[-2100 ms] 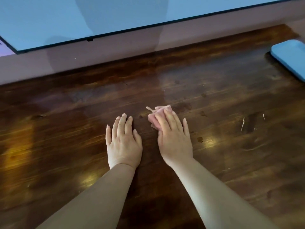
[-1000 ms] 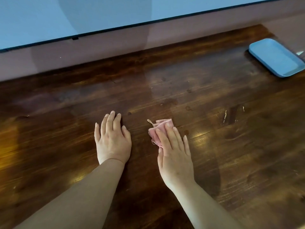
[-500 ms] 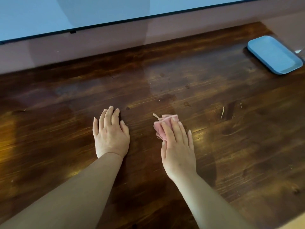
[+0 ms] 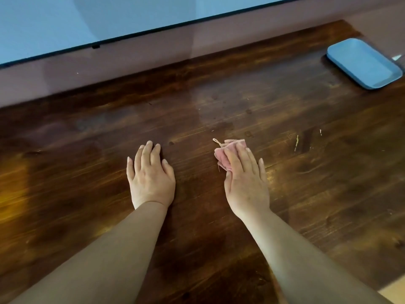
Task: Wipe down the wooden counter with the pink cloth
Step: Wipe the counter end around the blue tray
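Right hand (image 4: 245, 183) presses pink cloth (image 4: 225, 154) (mid-counter (image 4: 87, 194)).

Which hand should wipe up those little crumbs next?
The right hand. It already presses the pink cloth, and the crumbs lie on its side. The left hand rests flat on the counter.

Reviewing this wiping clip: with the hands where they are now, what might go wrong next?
1. The pink cloth is bunched small under the right hand, so strokes may skip parts of the wooden counter.
2. Pale specks to its right could be smeared or pushed along rather than lifted.
3. A wide stroke might nudge the blue tray at the far right.
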The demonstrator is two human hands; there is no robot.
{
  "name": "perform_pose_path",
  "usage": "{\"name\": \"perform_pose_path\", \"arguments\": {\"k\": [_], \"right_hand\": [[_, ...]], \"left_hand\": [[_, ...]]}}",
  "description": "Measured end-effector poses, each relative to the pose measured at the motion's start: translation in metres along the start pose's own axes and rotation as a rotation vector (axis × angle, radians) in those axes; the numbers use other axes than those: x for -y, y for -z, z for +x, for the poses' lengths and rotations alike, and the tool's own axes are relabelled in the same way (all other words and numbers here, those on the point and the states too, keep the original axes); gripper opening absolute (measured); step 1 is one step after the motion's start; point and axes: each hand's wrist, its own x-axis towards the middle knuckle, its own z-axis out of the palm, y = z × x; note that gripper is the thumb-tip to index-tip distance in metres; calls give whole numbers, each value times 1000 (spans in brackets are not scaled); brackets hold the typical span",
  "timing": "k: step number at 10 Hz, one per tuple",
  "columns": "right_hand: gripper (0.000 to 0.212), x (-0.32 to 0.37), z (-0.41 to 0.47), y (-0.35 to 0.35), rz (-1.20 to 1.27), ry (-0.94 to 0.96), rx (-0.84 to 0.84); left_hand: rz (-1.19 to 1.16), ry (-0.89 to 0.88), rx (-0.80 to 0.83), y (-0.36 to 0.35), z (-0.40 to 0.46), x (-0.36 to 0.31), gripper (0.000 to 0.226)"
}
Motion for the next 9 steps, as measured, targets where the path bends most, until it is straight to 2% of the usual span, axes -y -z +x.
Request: {"name": "perform_pose_path", "arguments": {"k": [1,3,5,7,9], "right_hand": [[65,4,13,4,49,-44,7],[65,0,-52,-5,20,-7,-32],[64,-5,0,4,19,-64,-22],[68,-6,-54,-5,34,-23,-34],[65,-18,2,6,7,-80,-25]], "left_hand": [[6,3,-5,0,0,0,48],[-10,2,-8,1,0,-1,47],[-8,11,-2,1,0,-1,47],[-9,7,6,2,-1,-2,47],[-7,11,4,2,0,-2,47]]}}
